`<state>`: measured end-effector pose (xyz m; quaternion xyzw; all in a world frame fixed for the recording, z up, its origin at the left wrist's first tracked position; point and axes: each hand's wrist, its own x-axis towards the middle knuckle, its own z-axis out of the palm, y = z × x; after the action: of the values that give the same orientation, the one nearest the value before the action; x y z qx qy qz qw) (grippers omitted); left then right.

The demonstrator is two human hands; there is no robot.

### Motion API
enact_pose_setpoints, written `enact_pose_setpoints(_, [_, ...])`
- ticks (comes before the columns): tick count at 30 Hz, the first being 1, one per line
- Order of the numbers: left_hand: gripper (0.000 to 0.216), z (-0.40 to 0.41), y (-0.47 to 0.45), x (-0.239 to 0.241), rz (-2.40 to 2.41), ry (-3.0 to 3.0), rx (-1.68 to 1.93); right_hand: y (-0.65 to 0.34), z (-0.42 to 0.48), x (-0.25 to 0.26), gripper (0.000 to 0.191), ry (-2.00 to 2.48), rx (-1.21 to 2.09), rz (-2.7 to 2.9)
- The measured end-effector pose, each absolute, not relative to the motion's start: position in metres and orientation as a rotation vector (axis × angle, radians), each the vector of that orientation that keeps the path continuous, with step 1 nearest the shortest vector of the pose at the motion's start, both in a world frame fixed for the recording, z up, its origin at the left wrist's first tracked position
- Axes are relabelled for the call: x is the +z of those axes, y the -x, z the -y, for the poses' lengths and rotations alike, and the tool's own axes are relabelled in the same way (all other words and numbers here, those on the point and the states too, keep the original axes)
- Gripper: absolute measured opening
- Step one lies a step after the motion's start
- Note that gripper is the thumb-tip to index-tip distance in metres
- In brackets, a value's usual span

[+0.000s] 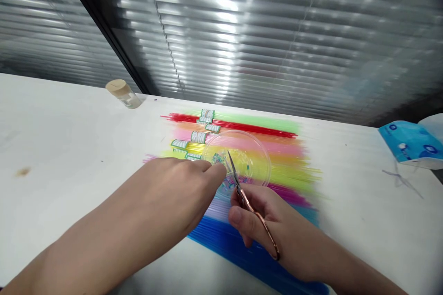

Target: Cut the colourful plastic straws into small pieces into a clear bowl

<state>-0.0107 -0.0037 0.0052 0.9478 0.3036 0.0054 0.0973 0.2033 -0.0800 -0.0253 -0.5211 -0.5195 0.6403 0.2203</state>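
Right at the middle of the view, the fingers (215,171) of the left hand (180,189) are pressed together at their tips, pinching something too small and blurred to make out, just over the near rim of a clear round plastic dish (258,154). Close beside them, the right hand (263,223) is closed around the copper-coloured handles of a small pair of scissors (242,193), whose thin blades point up and away toward the left fingertips and lie nearly together over the dish. Inside the dish sits a scatter of tiny coloured cut pieces (226,182), directly under the blades. The dish rests on a fan of thin plastic strips in bundles of red, green, orange, pink, yellow, magenta and blue (287,156), several bound with paper bands at their left ends, spread on the white table (51,147). Well apart at far left lies a small clear jar with a beige cap (122,93); at far right, a blue tissue pack (410,143).
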Motion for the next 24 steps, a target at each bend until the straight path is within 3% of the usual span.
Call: enact_pose_setpoints(24, [0.018, 0.0030, 0.0082, 0.0108, -0.886, -2.780, -0.056, -0.2049, 0.0814, -0.0316, 0.049, 1.415, 1.735, 1.409])
